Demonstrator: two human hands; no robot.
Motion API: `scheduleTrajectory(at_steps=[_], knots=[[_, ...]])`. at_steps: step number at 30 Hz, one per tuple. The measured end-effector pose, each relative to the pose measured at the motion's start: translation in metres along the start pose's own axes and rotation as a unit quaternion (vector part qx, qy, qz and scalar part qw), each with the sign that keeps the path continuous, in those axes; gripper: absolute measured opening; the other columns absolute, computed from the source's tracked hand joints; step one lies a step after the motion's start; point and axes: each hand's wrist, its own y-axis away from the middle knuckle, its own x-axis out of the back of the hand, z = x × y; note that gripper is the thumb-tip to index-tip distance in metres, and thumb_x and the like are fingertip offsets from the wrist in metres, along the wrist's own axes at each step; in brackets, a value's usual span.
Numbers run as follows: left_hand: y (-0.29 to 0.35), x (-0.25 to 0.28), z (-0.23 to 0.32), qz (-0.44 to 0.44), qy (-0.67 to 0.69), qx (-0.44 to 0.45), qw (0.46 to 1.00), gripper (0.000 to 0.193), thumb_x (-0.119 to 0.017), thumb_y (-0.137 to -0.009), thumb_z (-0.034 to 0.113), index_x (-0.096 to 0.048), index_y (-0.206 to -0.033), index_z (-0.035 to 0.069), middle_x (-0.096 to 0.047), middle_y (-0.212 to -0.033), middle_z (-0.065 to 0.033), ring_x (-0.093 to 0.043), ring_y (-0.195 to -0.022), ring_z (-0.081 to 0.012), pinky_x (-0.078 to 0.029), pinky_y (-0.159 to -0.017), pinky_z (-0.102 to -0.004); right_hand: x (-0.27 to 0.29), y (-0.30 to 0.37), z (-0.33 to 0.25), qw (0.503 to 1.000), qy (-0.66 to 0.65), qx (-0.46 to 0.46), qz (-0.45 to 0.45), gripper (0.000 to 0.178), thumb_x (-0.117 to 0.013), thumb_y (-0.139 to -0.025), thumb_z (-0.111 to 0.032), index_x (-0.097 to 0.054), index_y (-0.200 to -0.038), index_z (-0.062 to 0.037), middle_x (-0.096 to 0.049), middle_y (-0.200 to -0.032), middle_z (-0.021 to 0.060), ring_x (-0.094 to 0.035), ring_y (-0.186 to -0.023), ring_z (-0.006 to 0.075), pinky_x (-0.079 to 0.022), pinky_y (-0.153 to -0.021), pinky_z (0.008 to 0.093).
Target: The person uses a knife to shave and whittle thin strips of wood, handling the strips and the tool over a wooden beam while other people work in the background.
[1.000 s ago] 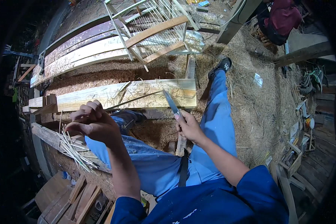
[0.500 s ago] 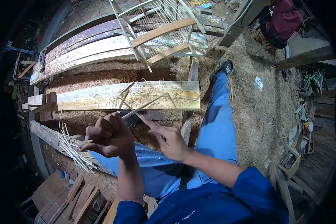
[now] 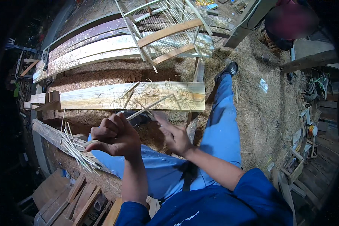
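My left hand [image 3: 116,136] is closed in a fist around a thin pale wooden strip [image 3: 159,103]. The strip slants up and right out of the fist, over a plank. To its right, my right hand [image 3: 177,138] has its fingers closed on a slim, blade-like tool [image 3: 144,107], which crosses the strip just beyond the left fist. The tool's handle is hidden in the fingers. Below and left of the left hand, a bundle of thin pale strips [image 3: 76,148] rests along a low beam. My blue-trousered legs straddle the work.
A shaving-strewn plank [image 3: 101,97] spans ahead, with wooden blocks [image 3: 51,100] at its left end. Behind it, a slatted wooden frame [image 3: 169,32] rests on a long bench [image 3: 79,52]. A post [image 3: 243,26] and another person [image 3: 290,22] are at far right. Wood pieces [image 3: 83,199] lie lower left.
My right hand and the tool have shifted slightly right relative to my left hand, along the strip. The left hand still grips the strip. The whole view has moved a little.
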Motion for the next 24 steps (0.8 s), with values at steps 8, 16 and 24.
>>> scheduleTrajectory(at_steps=[8, 16, 24], knots=[[-0.001, 0.009, 0.003, 0.002, 0.015, 0.003, 1.0, 0.064, -0.027, -0.098, 0.066, -0.036, -0.066, 0.012, -0.024, -0.055, 0.0007, -0.016, -0.047, -0.0099, -0.016, -0.046, -0.0283, -0.005, 0.005, -0.006, 0.999, 0.047, 0.005, -0.018, 0.051, -0.055, -0.092, 0.001, -0.05, -0.142, -0.0084, -0.069, -0.106, 0.0237, -0.072, -0.089, 0.0325, -0.058, -0.076, 0.041], [0.002, 0.006, 0.004, 0.007, 0.03, 0.003, 1.0, 0.065, -0.029, -0.098, 0.065, -0.037, -0.067, 0.009, -0.02, -0.054, 0.0014, -0.015, -0.048, -0.01, -0.016, -0.047, -0.0292, -0.003, 0.0, -0.018, 0.995, 0.085, -0.054, -0.017, 0.052, -0.056, -0.09, -0.003, -0.051, -0.141, -0.0094, -0.068, -0.106, 0.0244, -0.072, -0.089, 0.034, -0.059, -0.075, 0.0402], [0.017, -0.01, -0.002, -0.137, 0.026, -0.003, 0.99, 0.063, -0.035, -0.098, 0.064, -0.041, -0.07, 0.008, -0.021, -0.053, 0.0019, -0.015, -0.049, -0.0098, -0.016, -0.047, -0.0303, 0.031, -0.006, -0.02, 0.956, 0.106, -0.271, -0.044, 0.039, -0.048, -0.101, -0.015, -0.053, -0.14, -0.0113, -0.064, -0.123, 0.0221, -0.071, -0.087, 0.0192, -0.053, -0.073, 0.032]])
